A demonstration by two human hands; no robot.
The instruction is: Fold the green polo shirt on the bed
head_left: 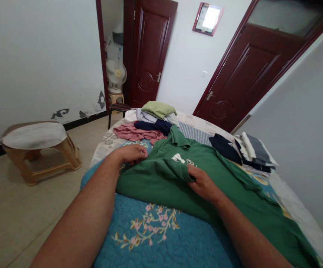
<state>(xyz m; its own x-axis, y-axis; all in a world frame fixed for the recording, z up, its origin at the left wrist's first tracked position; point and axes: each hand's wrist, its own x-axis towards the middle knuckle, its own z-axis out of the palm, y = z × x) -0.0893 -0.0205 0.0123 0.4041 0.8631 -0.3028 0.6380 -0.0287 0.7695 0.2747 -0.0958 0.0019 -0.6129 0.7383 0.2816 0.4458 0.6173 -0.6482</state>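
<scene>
Green collared shirt (220,167), one piece, lay spread on one floral quilt (184,238). The right hand (202,183) held one fold of it between thumb and fingers; the left hand (133,153) had its fingers narrow at the shirt's edge, but whether they gripped cloth, I could not tell. Beyond lay one clothes heap (153,125) at left, one clothes stack (259,150) at right. Behind were two doors (152,41).

A home, from its panelled door (152,48), floral quilt (139,253), fan (117,73).
</scene>
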